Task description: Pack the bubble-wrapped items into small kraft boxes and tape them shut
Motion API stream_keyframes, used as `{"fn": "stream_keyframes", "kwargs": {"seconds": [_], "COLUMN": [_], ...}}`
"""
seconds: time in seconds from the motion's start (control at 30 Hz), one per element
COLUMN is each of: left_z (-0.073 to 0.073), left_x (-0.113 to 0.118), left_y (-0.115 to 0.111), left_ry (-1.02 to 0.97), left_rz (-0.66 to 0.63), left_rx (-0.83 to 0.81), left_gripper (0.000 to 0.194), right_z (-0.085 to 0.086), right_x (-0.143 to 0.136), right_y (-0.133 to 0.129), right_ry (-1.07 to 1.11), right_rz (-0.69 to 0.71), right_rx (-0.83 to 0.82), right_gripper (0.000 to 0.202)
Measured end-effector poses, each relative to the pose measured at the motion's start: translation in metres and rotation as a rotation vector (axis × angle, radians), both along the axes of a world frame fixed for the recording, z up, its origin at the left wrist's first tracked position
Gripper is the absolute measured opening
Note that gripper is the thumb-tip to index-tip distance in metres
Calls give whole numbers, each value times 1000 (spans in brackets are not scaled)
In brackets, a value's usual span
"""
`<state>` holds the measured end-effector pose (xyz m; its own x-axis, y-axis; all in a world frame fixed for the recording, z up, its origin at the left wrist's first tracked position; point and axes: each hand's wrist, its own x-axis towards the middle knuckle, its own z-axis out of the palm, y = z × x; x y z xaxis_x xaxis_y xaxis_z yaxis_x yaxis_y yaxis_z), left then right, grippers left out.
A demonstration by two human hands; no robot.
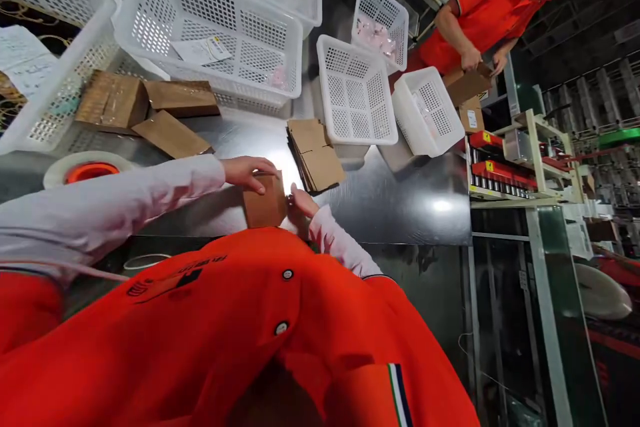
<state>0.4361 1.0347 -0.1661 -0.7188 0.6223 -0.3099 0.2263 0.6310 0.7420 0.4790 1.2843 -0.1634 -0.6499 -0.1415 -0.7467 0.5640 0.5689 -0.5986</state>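
A small brown cardboard box (264,203) stands on the steel table, close against my orange shirt. My left hand (249,172) lies over its top left edge, fingers stretched out and a little apart. At the box's right side is my right hand (303,203), its fingers bent near the box edge; whether they hold anything is too small to tell. Just beyond my right hand lies a stack of flat brown cardboard pieces (316,155). Several brown boxes (173,135) with shiny tape sit to the left, beyond my left forearm.
White perforated baskets (357,90) line the table's far side, some with pink items or papers. A roll of tape (93,170) lies at the left. Across the table's far right, a person in orange (480,7) handles a cardboard box. A roller rack (505,177) stands at the right.
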Motion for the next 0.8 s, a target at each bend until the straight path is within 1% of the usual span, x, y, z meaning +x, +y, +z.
{"fn": "stream_keyframes", "kwargs": {"seconds": [0.03,0.07,0.1,0.13,0.2,0.27,0.3,0.33,0.37,0.4,0.43,0.47,0.53,0.57,0.6,0.67,0.7,0.77,0.8], "left_z": [7,11,12,10,-1,-18,-27,-33,-37,-38,-36,-31,-15,-4,6,21,26,28,26], "left_x": [10,22,37,53,83,104,108,107,101,89,71,47,-15,-51,-88,-160,-193,-246,-266], "left_y": [-5,-11,-17,-22,-34,-46,-52,-59,-66,-73,-79,-84,-91,-92,-90,-81,-74,-56,-46], "left_ry": [121,226,311,380,455,472,469,467,471,484,496,499,473,442,427,395,373,301,263], "left_rz": [-27,-49,-58,-47,-4,47,64,76,89,107,135,187,344,442,512,615,647,690,695], "left_rx": [74,140,181,188,135,34,-18,-63,-97,-120,-135,-144,-156,-159,-168,-193,-212,-254,-273], "left_gripper": [58,46,38,34,39,44,45,46,45,44,43,40,38,39,40,41,39,33,30], "right_z": [5,10,14,18,25,26,25,23,19,15,11,7,-1,-4,-7,-15,-20,-34,-43], "right_x": [-13,-27,-39,-50,-63,-63,-58,-51,-43,-34,-26,-20,-11,-8,-6,-1,2,7,9], "right_y": [-2,-4,-7,-10,-16,-22,-26,-30,-34,-39,-43,-47,-53,-54,-54,-52,-51,-51,-51], "right_ry": [-109,-158,-154,-114,75,317,433,524,576,581,572,564,573,593,624,703,744,812,835], "right_rz": [12,40,74,106,153,213,269,338,410,474,519,543,541,530,517,489,472,437,418], "right_rx": [-38,-63,-64,-47,36,181,278,378,464,524,563,585,603,603,601,603,611,626,628], "right_gripper": [43,40,35,29,24,27,29,31,33,35,36,38,41,41,42,42,41,38,37]}}
